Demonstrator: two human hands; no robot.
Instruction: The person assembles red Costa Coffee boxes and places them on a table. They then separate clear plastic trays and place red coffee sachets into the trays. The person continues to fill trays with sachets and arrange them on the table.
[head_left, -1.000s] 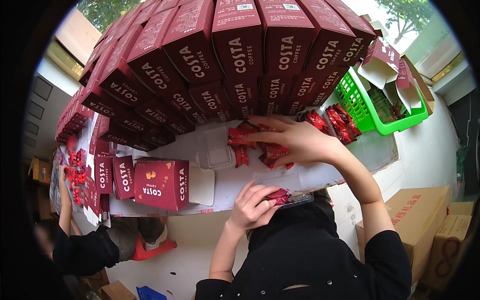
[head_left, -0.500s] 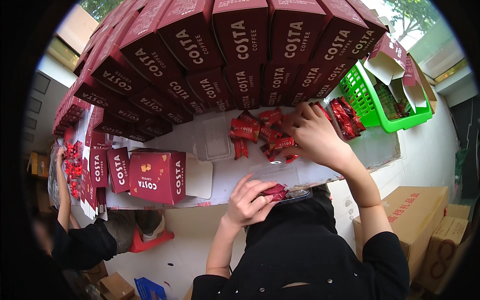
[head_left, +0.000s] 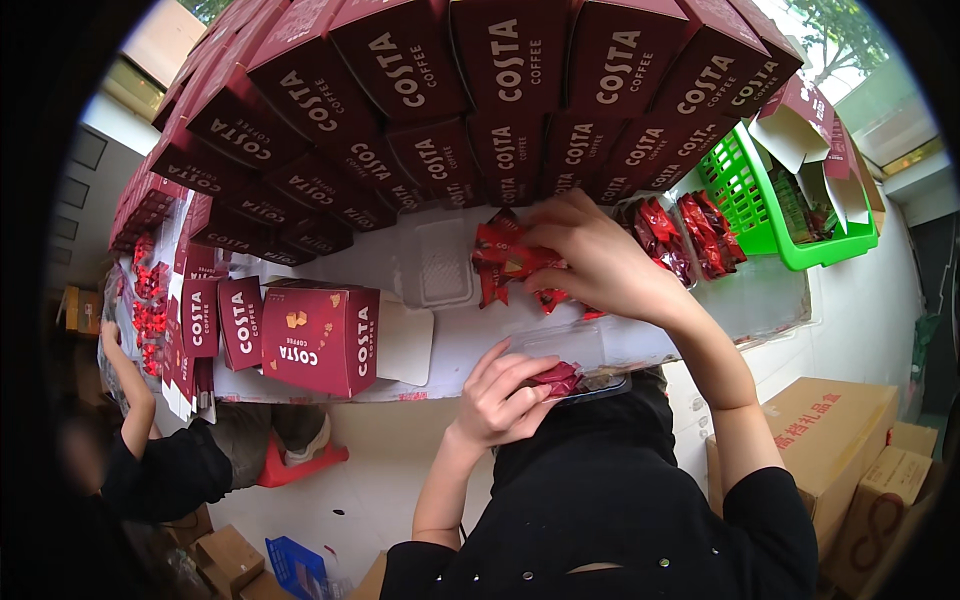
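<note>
White tabletop (head_left: 450,350) runs under a far wall of dark red boxes (head_left: 500,90). My right hand (head_left: 600,260) clutches several red sachets (head_left: 505,262) mid-table; their long axes fan out, so I should square them. My left hand (head_left: 505,395) pinches one sachet (head_left: 556,378), lying left-right, over the clear tray (head_left: 590,345) at the near edge.

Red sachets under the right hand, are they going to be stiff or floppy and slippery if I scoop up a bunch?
The sachets look like thin glossy foil, so probably floppy, light and a bit slippery. They lie in a loose heap under the right hand, so some would likely slide out.
</note>
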